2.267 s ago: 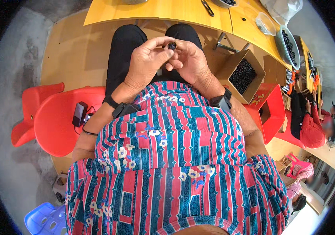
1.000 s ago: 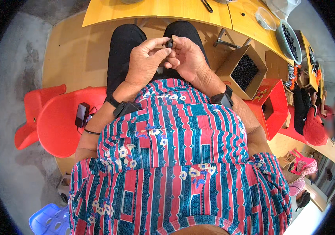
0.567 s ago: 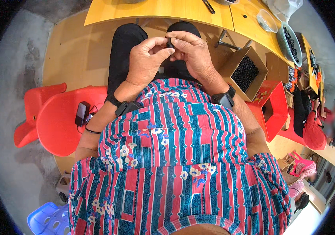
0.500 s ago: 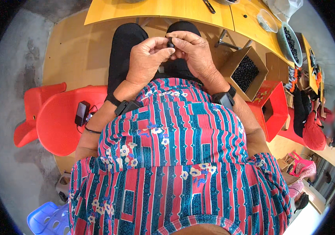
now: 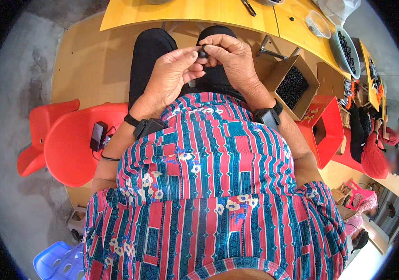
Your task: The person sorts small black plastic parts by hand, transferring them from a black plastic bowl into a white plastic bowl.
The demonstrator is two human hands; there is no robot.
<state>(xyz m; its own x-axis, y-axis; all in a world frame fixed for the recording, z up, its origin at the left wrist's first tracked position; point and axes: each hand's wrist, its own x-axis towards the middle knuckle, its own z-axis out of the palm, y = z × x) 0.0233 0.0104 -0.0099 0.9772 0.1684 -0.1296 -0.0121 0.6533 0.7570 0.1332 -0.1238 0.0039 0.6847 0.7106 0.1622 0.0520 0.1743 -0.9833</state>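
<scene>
At a yellow worktable [image 5: 185, 11] over a plywood floor, you sit with both hands raised above your lap: left hand [image 5: 169, 77] and right hand [image 5: 229, 58] pinch one small black part [image 5: 202, 52] between fingertips, close enough to inspect. One open cardboard box [image 5: 289, 86] of black pieces waits at right.

Two hands, left hand [image 5: 169, 77] and right hand [image 5: 229, 58], pinching one small black part [image 5: 203, 52]. One cardboard box [image 5: 293, 86] holding countless black pieces. Two bowls [image 5: 345, 49] sitting on one yellow table [image 5: 194, 11]. Two red chairs [image 5: 75, 144] standing alongside.
</scene>
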